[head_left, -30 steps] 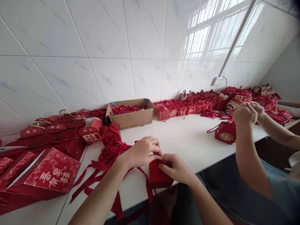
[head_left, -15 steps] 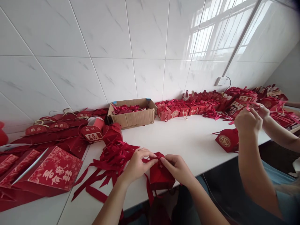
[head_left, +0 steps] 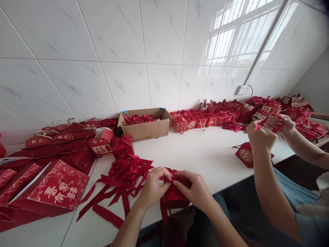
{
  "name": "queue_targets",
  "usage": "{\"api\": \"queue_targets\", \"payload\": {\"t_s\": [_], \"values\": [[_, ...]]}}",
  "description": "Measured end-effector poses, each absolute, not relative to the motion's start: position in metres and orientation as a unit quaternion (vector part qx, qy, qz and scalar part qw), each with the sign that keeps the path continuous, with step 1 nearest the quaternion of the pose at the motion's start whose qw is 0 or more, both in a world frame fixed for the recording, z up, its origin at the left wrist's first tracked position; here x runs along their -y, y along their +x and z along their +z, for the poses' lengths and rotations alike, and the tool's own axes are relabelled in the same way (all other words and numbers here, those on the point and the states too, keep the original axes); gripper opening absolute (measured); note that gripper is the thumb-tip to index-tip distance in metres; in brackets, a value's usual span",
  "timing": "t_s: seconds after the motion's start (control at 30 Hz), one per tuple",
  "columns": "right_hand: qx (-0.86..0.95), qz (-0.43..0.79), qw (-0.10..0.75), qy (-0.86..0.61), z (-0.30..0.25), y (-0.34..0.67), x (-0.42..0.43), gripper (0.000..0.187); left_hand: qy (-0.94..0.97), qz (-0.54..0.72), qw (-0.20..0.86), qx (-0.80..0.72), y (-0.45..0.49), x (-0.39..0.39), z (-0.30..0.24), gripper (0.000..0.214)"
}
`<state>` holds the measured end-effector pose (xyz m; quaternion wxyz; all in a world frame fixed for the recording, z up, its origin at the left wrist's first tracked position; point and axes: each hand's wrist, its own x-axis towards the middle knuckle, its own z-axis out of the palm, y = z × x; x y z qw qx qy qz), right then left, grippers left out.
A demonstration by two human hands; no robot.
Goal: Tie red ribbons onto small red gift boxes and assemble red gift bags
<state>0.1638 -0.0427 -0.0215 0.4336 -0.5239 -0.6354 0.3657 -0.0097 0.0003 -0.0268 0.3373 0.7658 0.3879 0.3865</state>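
Note:
A small red gift box (head_left: 176, 198) sits at the table's front edge, between my two hands. My left hand (head_left: 155, 187) pinches red ribbon at the top of the box, thumb against forefinger. From the other side my right hand (head_left: 196, 190) is closed on the ribbon too, its fingertips almost touching the left ones. The knot or fold itself is mostly hidden by the fingers. One ribbon tail (head_left: 163, 210) hangs down the box's left side. Left of my hands lies a loose heap of red ribbons (head_left: 125, 171).
Behind the heap stands a cardboard carton (head_left: 146, 131) of red pieces. Finished-looking red boxes (head_left: 202, 120) line the tiled wall. Larger red boxes (head_left: 55, 185) crowd the left. At right, a co-worker's hands (head_left: 262, 135) stretch a ribbon above another red box (head_left: 245, 155).
My fingers have drawn closer together over the box top, and my right hand covers more of it. The co-worker's hands have shifted left and spread a ribbon.

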Motion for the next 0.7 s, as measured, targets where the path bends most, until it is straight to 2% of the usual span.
{"api": "queue_targets", "payload": {"t_s": [0.17,0.37,0.53,0.6,0.7], "values": [[0.654,0.293,0.423,-0.555,-0.025,0.164,0.045,0.019,0.761,0.407,0.32,-0.392,-0.01,0.003,-0.027,0.016],[0.667,0.35,0.381,-0.537,-0.031,0.169,0.041,0.029,0.743,0.428,0.341,-0.386,-0.004,0.001,-0.036,0.015],[0.619,0.436,0.431,-0.491,-0.043,0.166,0.036,0.041,0.72,0.435,0.354,-0.409,0.001,-0.002,-0.036,0.001],[0.597,0.425,0.459,-0.502,-0.047,0.161,0.036,0.044,0.714,0.435,0.354,-0.419,-0.001,0.0,-0.032,0.011],[0.571,0.407,0.491,-0.516,-0.049,0.152,0.04,0.048,0.741,0.397,0.35,-0.413,-0.009,0.006,-0.028,0.013]]}}
